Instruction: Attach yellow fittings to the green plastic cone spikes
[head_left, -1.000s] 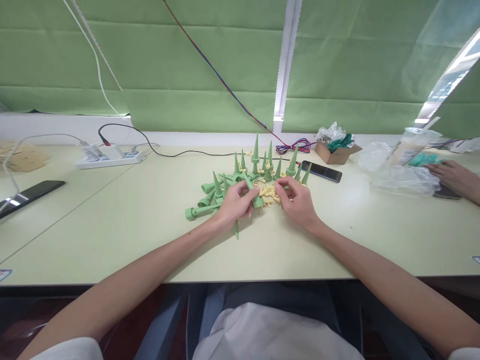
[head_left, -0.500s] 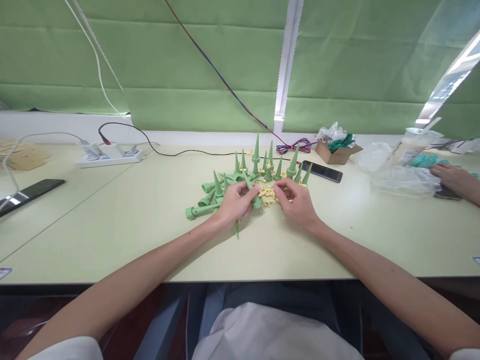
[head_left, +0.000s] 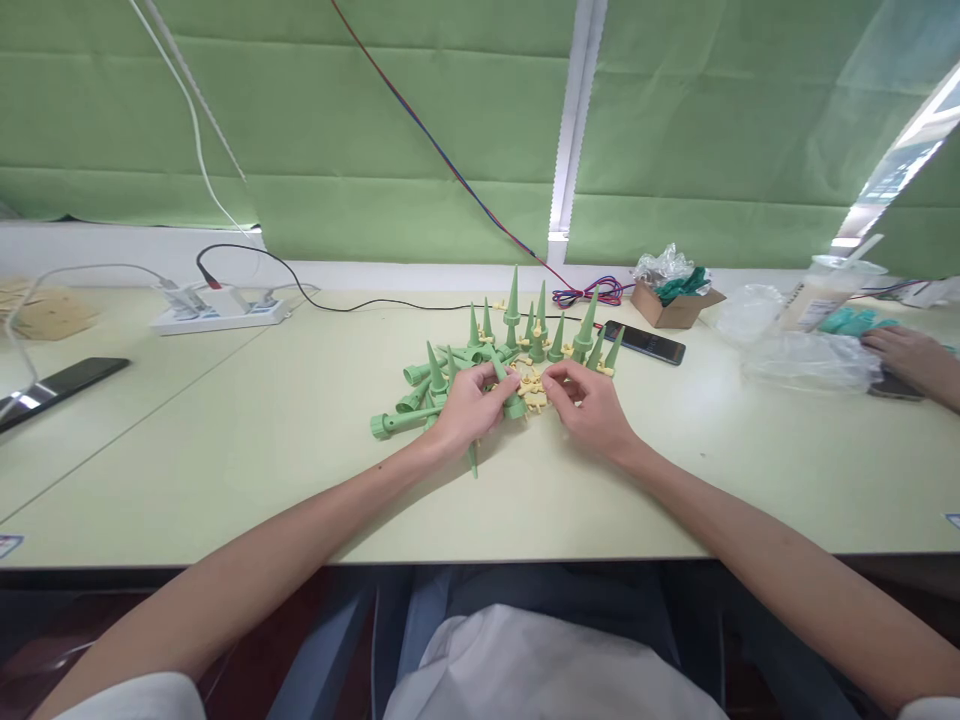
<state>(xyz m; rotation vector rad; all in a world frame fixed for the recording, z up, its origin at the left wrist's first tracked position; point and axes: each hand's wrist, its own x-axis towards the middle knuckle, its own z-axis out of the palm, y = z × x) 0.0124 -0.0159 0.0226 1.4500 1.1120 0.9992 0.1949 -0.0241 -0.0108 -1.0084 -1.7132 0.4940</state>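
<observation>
My left hand (head_left: 474, 405) is closed round a green plastic spike (head_left: 514, 406), a cone-tipped piece whose wide ribbed end points down and to the right. My right hand (head_left: 589, 398) is beside it, thumb and forefinger pinched together at the edge of a small heap of yellow plastic pieces (head_left: 535, 400). Whatever is between those fingertips is too small or hidden to name. Behind both hands several green spikes (head_left: 583, 335) stand upright, some with yellow pieces on them. More green spikes (head_left: 401, 422) lie in a pile left of my left hand.
A phone (head_left: 645, 342) and a small cardboard box (head_left: 670, 308) lie behind on the right. Further right are plastic bags (head_left: 814, 360), a drink cup (head_left: 821, 295) and another person's hand (head_left: 900, 350). A power strip (head_left: 225, 314) and another phone (head_left: 71, 388) are on the left.
My right hand has shifted slightly left, closer to the spike in my left hand. My left hand and the spike have hardly moved.
</observation>
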